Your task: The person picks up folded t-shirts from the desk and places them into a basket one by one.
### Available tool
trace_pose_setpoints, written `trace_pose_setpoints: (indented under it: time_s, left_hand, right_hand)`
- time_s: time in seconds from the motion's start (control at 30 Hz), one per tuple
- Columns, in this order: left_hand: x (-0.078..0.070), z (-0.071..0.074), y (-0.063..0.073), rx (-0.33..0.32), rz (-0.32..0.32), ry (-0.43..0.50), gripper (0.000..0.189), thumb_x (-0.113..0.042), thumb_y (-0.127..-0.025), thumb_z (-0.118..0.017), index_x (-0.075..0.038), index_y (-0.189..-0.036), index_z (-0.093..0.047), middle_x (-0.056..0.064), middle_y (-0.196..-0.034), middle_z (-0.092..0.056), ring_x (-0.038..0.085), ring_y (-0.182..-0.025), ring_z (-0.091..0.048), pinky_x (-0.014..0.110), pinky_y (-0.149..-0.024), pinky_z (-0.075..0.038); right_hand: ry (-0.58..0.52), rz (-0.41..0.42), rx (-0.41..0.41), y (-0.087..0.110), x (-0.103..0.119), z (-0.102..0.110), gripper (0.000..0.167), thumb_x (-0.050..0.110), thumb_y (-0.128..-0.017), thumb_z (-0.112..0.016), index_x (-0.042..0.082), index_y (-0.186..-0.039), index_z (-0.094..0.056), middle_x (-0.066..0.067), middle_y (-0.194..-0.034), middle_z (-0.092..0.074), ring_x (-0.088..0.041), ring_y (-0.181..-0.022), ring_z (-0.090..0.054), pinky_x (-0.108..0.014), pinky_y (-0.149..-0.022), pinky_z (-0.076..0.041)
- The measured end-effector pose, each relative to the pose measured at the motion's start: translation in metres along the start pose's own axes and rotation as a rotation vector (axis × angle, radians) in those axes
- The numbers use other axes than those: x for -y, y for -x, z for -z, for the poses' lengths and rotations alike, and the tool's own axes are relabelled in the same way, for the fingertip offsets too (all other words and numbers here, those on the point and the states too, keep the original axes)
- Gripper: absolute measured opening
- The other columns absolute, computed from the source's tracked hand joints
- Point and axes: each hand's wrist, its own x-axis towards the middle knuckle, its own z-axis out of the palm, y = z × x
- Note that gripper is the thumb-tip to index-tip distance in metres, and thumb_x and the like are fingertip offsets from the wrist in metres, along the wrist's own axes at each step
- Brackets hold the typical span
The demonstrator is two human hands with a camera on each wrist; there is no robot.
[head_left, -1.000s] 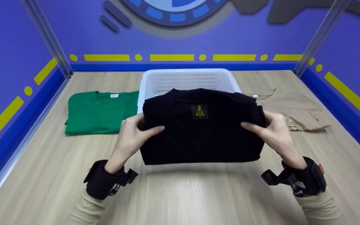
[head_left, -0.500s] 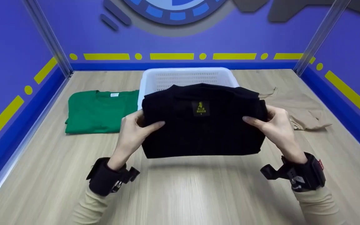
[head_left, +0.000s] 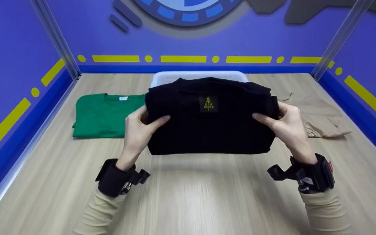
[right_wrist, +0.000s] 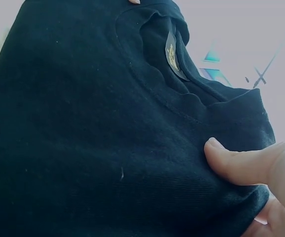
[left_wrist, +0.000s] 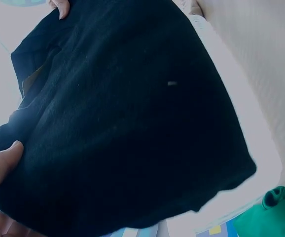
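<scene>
A folded black T-shirt is held up above the table, its collar and yellow-printed neck label facing me. My left hand grips its left side, thumb on the front and fingers behind. On the opposite side my right hand pinches it the same way; that thumb also presses the cloth in the right wrist view. Behind the shirt stands a white plastic basket, mostly hidden by it. The left wrist view shows the shirt's broad dark front over the basket's pale rim.
A folded green T-shirt lies on the wooden table to the left. To the right lies a beige garment with a patterned patch, partly behind my right hand. Blue-purple panels wall in the back and sides.
Both hands have raised the black T-shirt and shifted it away from me, so it covers more of the basket. The grip looks the same, and the head view has turned slightly.
</scene>
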Motion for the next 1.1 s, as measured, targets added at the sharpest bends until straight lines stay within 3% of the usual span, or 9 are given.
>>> trace_pose_setpoints:
  time_s: [0.23, 0.53, 1.1]
  left_hand:
    - [0.001, -0.007, -0.007, -0.022, -0.004, 0.047, 0.034, -0.017, -0.074, -0.082, -0.008, -0.104, -0.071, 0.011, -0.092, -0.073, 0.012, -0.084, -0.068, 0.023, -0.076, -0.052]
    - [0.0, -0.018, -0.018, -0.054, 0.003, 0.156, 0.031, -0.015, -0.075, -0.081, -0.005, -0.102, -0.07, 0.013, -0.093, -0.071, 0.012, -0.084, -0.066, 0.026, -0.079, -0.052]
    - [-0.014, -0.028, -0.036, -0.119, -0.046, 0.251, 0.027, -0.014, -0.077, -0.079, -0.003, -0.099, -0.069, 0.012, -0.089, -0.07, 0.015, -0.079, -0.066, 0.027, -0.073, -0.052]
  right_hand:
    - [-0.037, 0.042, -0.065, -0.005, 0.0, -0.001, 0.024, 0.021, -0.076, -0.08, 0.007, -0.092, -0.068, 0.02, -0.074, -0.066, -0.001, -0.069, -0.064, -0.017, -0.061, -0.051]
    - [-0.087, 0.027, -0.124, -0.016, 0.001, -0.001, 0.025, 0.023, -0.077, -0.08, 0.01, -0.095, -0.068, 0.017, -0.081, -0.067, -0.003, -0.075, -0.064, -0.017, -0.066, -0.05]
    - [-0.401, 0.042, -0.279, -0.034, 0.017, -0.007, 0.027, 0.001, -0.074, -0.078, 0.008, -0.099, -0.069, 0.004, -0.093, -0.07, -0.012, -0.089, -0.062, -0.022, -0.079, -0.046]
